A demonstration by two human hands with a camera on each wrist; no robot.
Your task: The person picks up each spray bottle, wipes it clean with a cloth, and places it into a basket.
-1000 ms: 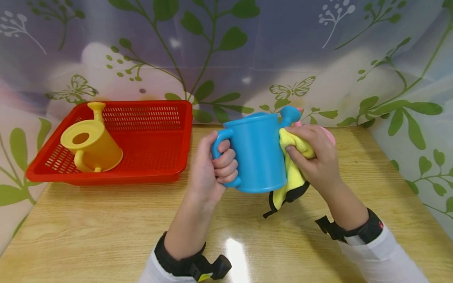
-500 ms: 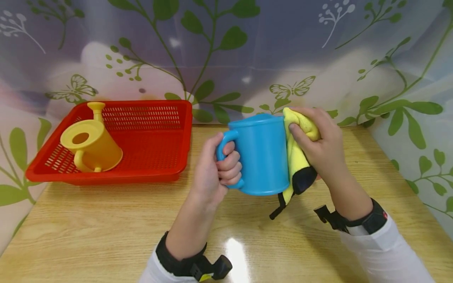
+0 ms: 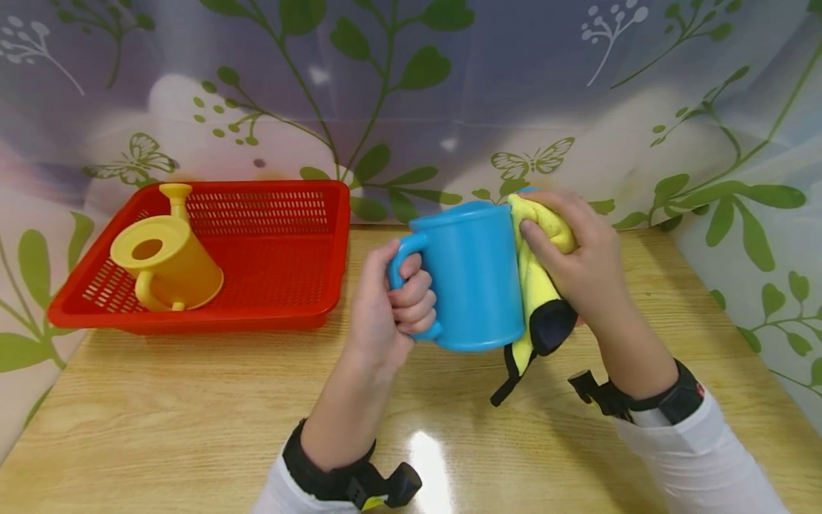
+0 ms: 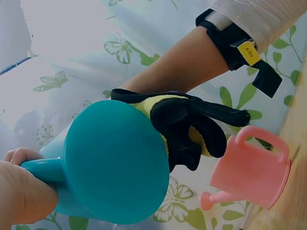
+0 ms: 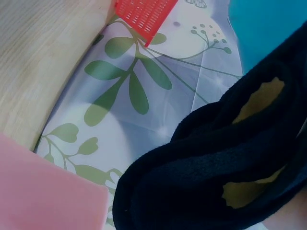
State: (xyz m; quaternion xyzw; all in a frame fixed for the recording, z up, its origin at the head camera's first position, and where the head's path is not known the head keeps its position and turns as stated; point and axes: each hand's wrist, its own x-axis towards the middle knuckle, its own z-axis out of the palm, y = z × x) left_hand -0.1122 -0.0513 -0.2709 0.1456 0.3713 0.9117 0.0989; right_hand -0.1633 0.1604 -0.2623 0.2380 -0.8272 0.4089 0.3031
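Note:
My left hand (image 3: 388, 310) grips the handle of a blue watering can (image 3: 475, 285), holding it upright above the table. A yellow cloth with black parts (image 3: 538, 282) is pinched in my right hand (image 3: 587, 260), thumb in front, and lies against the can's right side at the spout. The cloth covers most of the spout; only a bit of blue shows above it. In the left wrist view the can's round base (image 4: 117, 160) faces the camera, with the cloth's black folds (image 4: 184, 127) beside it. Close up, black folds (image 5: 192, 177) fill much of the right wrist view.
A red perforated basket (image 3: 276, 314) stands at the left of the wooden table (image 3: 193, 414), with a yellow watering can (image 3: 173, 264) inside. A pink watering can (image 4: 252, 167) stands behind my right hand. A leaf-patterned curtain (image 3: 411, 93) hangs along the back.
My right hand and the cloth have shifted right and up along the can's spout side, now covering the spout. The blue can has moved slightly right and remains in my left hand.

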